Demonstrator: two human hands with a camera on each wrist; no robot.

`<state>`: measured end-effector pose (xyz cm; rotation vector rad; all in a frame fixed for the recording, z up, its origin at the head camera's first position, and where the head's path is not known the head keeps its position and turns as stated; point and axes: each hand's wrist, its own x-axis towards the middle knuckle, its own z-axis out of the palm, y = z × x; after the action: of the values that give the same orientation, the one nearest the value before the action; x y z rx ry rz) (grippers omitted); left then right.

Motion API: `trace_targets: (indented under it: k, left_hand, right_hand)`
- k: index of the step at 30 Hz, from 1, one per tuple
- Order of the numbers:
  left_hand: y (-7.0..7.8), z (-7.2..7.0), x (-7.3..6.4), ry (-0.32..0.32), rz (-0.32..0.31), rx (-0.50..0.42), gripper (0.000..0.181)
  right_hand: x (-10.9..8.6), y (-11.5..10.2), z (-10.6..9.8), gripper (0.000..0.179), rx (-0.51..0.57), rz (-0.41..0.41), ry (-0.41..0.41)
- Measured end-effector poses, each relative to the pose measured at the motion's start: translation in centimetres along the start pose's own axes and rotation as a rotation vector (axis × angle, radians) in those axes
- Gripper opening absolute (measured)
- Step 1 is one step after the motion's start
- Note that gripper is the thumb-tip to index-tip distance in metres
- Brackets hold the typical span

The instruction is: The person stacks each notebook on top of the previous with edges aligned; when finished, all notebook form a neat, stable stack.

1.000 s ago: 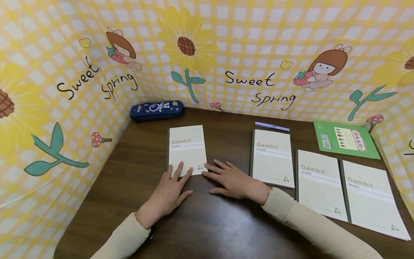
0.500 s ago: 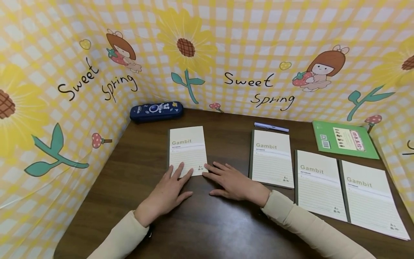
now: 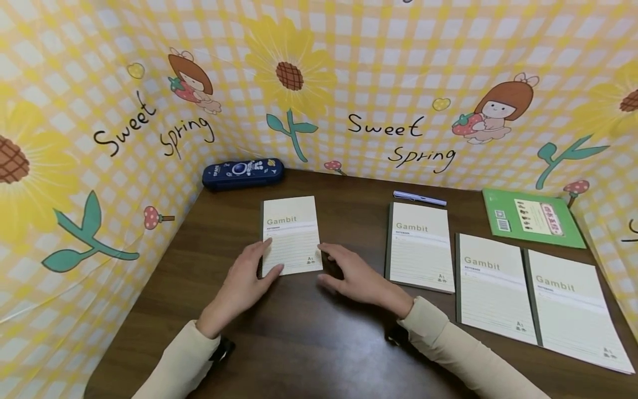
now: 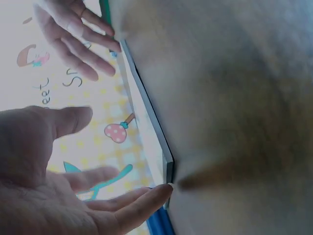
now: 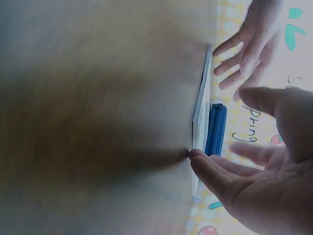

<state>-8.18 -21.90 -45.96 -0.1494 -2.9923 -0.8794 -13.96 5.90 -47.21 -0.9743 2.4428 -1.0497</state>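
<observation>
A cream Gambit notebook [image 3: 291,244] with a dark spine lies flat in the middle-left of the head view. My left hand [image 3: 241,280] is at its lower left corner, fingers along the spine side and thumb over the bottom edge. In the left wrist view a fingertip [image 4: 164,192] of that hand meets the notebook's edge. On the opposite side, my right hand [image 3: 360,277] has its fingertips at the right edge, thumb apart from the fingers. A right fingertip [image 5: 196,155] touches the edge in the right wrist view. Neither hand grips the notebook.
Another Gambit notebook [image 3: 420,249] lies to the right, with a lilac pen [image 3: 420,198] behind it. Two more notebooks, one here [image 3: 495,288], lie side by side farther right. A green book [image 3: 535,218] and a navy pencil case [image 3: 243,174] sit near the patterned cloth wall [image 3: 379,72].
Both hands have lifted from lying flat. The left hand has moved left off the notebook's lower face to its spine side; the right fingers have shifted slightly up its right edge. The notebook stays put.
</observation>
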Motion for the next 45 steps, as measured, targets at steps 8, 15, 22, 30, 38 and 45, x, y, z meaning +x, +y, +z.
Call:
trace_targets:
  k: [8,15,22,30,38,45]
  left_hand:
    - [-1.0,-0.9,0.7,-0.028,-0.204,-0.209,0.076]
    - [-0.8,-1.8,0.4,-0.079,-0.299,-0.338,0.077]
    - [-0.7,-2.1,0.7,-0.091,-0.402,-0.612,0.08]
    - [-0.9,-2.0,0.6,-0.104,-0.508,-0.78,0.081]
    - [-1.1,-1.6,0.8,-0.151,-0.538,-0.898,0.072]
    - [-1.4,-1.0,0.7,-0.169,-0.482,-0.9,0.068]
  right_hand:
    - [0.5,-0.3,0.7,0.062,0.389,0.199,0.133]
    - [1.1,-0.8,0.5,0.059,0.802,0.367,0.13]
    - [1.4,-1.1,-0.1,0.057,1.0,0.465,0.155]
    - [1.2,-0.8,-0.1,0.056,1.029,0.5,0.172]
    - [1.0,-0.1,0.0,0.056,0.995,0.471,0.181]
    - [1.0,0.4,0.1,0.048,0.953,0.452,0.184]
